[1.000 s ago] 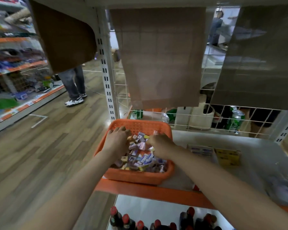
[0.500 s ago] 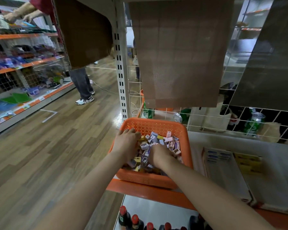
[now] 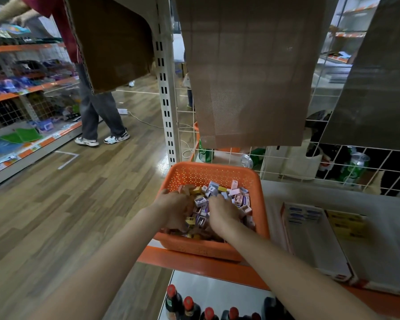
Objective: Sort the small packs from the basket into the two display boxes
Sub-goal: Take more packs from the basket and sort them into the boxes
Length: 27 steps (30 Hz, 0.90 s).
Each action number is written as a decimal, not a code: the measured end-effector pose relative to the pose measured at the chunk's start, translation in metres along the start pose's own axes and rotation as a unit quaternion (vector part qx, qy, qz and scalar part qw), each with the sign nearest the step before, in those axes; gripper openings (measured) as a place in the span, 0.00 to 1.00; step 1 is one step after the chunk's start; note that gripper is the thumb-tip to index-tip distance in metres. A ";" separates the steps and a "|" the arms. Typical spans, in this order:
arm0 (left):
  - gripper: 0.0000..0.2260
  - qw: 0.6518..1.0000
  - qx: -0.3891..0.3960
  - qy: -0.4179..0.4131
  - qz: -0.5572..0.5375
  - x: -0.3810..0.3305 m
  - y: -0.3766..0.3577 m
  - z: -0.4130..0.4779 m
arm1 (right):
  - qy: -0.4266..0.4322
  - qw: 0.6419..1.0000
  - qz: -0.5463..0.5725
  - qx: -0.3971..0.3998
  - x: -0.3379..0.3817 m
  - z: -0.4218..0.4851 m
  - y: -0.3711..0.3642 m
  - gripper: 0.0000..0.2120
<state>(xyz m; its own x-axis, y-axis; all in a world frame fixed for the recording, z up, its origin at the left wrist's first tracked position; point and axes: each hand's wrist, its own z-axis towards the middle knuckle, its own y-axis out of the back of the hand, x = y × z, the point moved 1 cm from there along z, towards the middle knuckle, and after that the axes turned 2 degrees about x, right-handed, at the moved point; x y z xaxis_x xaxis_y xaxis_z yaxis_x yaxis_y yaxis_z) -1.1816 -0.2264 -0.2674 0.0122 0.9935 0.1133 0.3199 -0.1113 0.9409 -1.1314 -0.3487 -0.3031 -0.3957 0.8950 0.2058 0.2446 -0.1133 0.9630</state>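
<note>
An orange perforated basket [image 3: 214, 169] stands at the left end of the shelf, holding several small purple, pink and yellow packs [image 3: 237, 196]. Both my hands are down in the pile. My left hand [image 3: 174, 207] curls its fingers round packs at the basket's left side. Close beside it, my right hand [image 3: 222, 214] curls into the packs near the middle, its fingertips buried. Two flat white display boxes lie to the right of the basket: one with a blue label [image 3: 314, 245], one with a yellow label [image 3: 365, 255].
A white slotted upright [image 3: 165, 93] and a wire grid [image 3: 293, 162] with green cans behind it back the shelf. Brown sheets [image 3: 245, 72] hang overhead. Dark bottles [image 3: 188, 306] stand on the shelf below. A person [image 3: 97, 112] stands in the aisle to the left.
My view has shifted so the basket sits lower and further right. Both hands have moved closer together in the pile and their fingers have curled into the packs.
</note>
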 end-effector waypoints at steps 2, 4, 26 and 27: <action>0.16 1.000 0.014 -0.012 0.024 0.002 -0.006 0.001 | -0.014 0.998 -0.058 0.014 0.000 0.002 0.001 0.14; 0.13 1.000 0.004 -0.025 0.012 0.005 -0.011 0.001 | -0.029 0.996 -0.085 0.026 -0.001 0.006 -0.003 0.14; 0.19 0.944 -0.181 -0.019 -0.276 -0.003 -0.007 -0.006 | 0.144 0.983 0.093 -0.067 -0.046 0.004 0.028 0.11; 0.18 0.942 -0.188 -0.021 -0.278 -0.005 -0.007 -0.006 | 0.158 0.981 0.093 -0.068 -0.050 0.003 0.031 0.12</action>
<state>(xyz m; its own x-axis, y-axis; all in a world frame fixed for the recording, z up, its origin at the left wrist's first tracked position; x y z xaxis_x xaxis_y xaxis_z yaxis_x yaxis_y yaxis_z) -1.1890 -0.2304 -0.2724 -0.0187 0.8997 -0.4361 -0.0709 0.4339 0.8982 -1.1019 -0.3955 -0.2837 -0.6159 0.6771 0.4027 0.2266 -0.3373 0.9137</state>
